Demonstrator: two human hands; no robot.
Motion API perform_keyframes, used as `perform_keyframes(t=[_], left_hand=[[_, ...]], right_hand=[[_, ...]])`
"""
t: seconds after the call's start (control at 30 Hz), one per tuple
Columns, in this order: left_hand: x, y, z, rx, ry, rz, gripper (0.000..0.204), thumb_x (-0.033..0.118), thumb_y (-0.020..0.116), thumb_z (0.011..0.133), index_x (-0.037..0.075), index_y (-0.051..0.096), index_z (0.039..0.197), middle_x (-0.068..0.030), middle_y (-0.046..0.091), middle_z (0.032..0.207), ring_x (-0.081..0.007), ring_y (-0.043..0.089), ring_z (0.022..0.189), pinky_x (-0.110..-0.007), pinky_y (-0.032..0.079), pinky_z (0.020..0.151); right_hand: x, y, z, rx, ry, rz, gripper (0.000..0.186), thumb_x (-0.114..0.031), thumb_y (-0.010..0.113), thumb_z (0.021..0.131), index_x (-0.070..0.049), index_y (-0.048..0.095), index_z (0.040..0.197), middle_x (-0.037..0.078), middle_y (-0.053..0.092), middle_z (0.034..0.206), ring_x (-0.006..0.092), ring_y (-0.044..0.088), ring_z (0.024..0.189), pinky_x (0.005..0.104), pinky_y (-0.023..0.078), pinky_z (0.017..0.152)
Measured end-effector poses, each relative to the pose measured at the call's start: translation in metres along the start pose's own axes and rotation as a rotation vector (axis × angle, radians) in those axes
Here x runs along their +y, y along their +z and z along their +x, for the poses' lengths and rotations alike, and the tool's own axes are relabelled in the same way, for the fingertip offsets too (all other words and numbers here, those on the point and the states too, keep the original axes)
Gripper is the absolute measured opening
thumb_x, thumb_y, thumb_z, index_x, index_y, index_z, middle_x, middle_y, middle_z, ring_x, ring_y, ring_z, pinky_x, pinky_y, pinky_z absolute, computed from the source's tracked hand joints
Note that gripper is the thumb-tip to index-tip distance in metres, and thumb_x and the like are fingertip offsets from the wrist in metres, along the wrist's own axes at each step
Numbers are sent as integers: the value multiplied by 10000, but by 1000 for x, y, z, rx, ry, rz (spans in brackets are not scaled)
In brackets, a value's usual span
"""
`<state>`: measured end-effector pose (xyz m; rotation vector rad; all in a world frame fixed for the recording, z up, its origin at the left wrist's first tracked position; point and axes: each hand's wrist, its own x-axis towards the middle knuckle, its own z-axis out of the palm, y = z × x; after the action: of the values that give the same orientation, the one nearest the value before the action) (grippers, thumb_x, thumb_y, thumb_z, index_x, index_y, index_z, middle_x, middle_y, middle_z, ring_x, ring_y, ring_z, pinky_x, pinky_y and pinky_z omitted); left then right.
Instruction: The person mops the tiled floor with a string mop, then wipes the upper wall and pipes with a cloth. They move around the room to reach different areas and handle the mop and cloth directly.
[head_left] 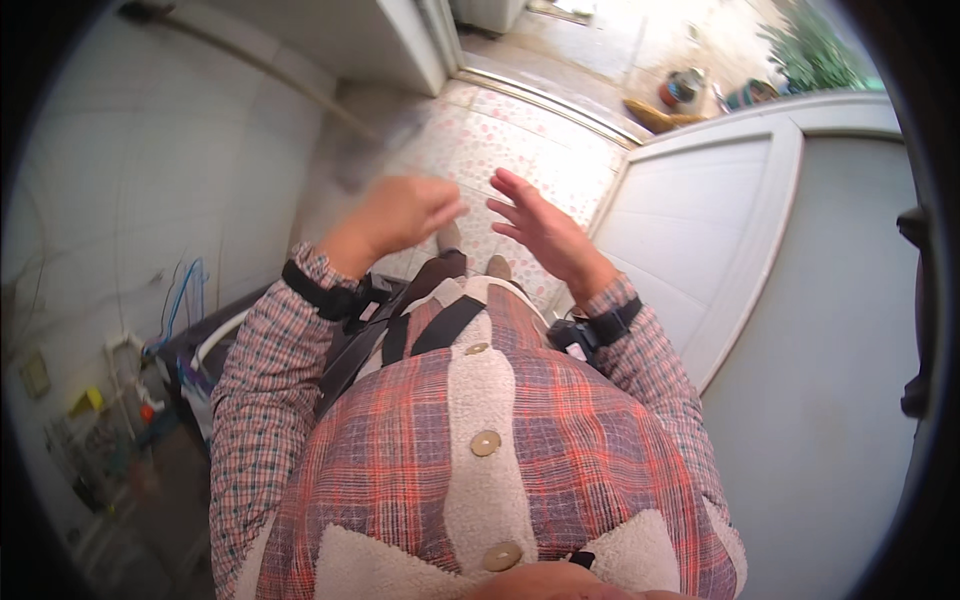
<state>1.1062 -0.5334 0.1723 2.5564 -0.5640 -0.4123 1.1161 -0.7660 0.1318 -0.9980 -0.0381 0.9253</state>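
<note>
My left hand [400, 217] is raised in front of my body, a little blurred, with its fingers partly bent and slightly apart. Nothing shows in it. Across a small gap, my right hand [545, 232] is held up with its fingers spread, and it is also without any object. The two hands do not touch. Each wrist carries a black strap with a small device, one on the left forearm [322, 292] and one on the right forearm [598, 330]. Below them is my plaid vest [400, 420] with a fleecy front band and large buttons.
Beneath my hands lies a patterned tile floor [490, 125], ending at a door sill [560, 105]. A white door [690, 220] stands at the right. Pots and a leafy plant [815, 55] are outside. A long stick [260, 65] leans left; household items [120, 410] crowd the lower left.
</note>
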Motion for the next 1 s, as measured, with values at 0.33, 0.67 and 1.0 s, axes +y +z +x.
perform_keyframes(t=[0.33,0.67,1.0], left_hand=[[-148,22,31,99,-252,-201,379,252,676,871,48,618,1184,-175,666,1107,-336,661,941,-415,521,821],[-267,64,-84,-102,-614,-182,377,265,695,838,39,643,1135,-200,685,1028,-375,651,956,-436,519,829],[-365,-78,-134,295,-721,216,400,221,648,867,64,568,1227,-165,606,1186,-370,582,1092,-457,497,893]], right_hand=[[-7,-91,-69,816,179,-1305,506,-341,653,873,-31,583,1267,194,514,1357,331,404,1344,450,288,1131],[97,-146,-223,992,373,-1908,255,-103,543,782,-8,659,989,168,609,1182,344,441,1303,486,288,1117],[102,-124,-214,866,791,-1802,387,-233,634,791,-50,665,1131,197,577,1287,377,359,1375,483,238,1161]])
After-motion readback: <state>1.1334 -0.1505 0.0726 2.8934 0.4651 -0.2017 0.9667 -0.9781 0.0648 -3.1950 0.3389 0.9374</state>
